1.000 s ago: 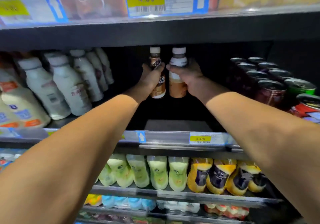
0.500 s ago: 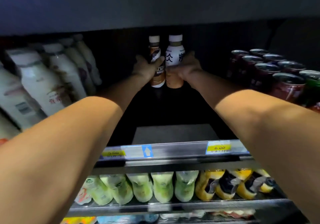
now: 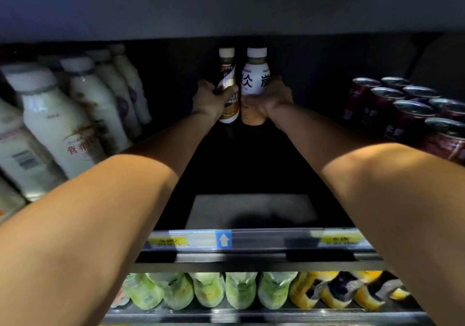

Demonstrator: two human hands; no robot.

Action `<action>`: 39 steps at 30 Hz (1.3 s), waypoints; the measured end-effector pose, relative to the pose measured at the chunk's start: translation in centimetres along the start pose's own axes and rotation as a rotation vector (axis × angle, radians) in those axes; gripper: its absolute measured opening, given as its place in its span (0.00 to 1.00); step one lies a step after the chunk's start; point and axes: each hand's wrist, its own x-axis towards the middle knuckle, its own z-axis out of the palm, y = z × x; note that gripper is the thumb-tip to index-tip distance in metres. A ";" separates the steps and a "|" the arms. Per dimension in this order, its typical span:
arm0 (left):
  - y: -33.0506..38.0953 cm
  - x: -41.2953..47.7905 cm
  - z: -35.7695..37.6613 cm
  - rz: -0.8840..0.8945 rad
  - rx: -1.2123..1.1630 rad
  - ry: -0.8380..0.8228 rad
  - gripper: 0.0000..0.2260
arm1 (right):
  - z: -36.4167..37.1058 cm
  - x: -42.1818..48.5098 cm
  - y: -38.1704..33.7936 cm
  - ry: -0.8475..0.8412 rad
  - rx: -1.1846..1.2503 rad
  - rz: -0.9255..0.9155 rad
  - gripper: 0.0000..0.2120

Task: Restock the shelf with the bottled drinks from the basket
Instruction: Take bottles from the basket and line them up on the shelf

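Both my arms reach deep into the dark middle shelf (image 3: 251, 210). My left hand (image 3: 210, 100) grips a brown coffee bottle (image 3: 227, 74) with a cream cap. My right hand (image 3: 270, 99) grips a bottle with a white label (image 3: 254, 74), a white cap and a tan lower half. The two bottles stand upright side by side, nearly touching, at the back of the shelf. Whether their bases rest on the shelf floor is too dark to tell. No basket is in view.
Rows of white milk-drink bottles (image 3: 63, 124) fill the shelf's left side, dark red cans (image 3: 407, 114) its right. A price rail (image 3: 226, 240) runs along the front edge. Below stand green bottles (image 3: 208, 290) and yellow ones (image 3: 334, 293). The upper shelf's underside (image 3: 226, 6) hangs close overhead.
Both hands have pushed the two bottles further back into the shelf. The view has dropped and moved in, so the upper shelf's price tags are out of sight.
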 end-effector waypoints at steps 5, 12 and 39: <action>-0.4 0.3 -0.1 0.001 -0.018 -0.002 0.28 | 0.3 0.5 0.4 0.016 0.004 -0.006 0.37; 0.2 0.0 -0.1 0.011 0.043 -0.016 0.27 | 0.5 0.2 0.3 0.030 0.037 0.015 0.36; 10.5 -24.6 -2.3 1.048 0.851 -0.316 0.07 | -14.6 -26.6 2.3 0.150 -1.150 -0.216 0.14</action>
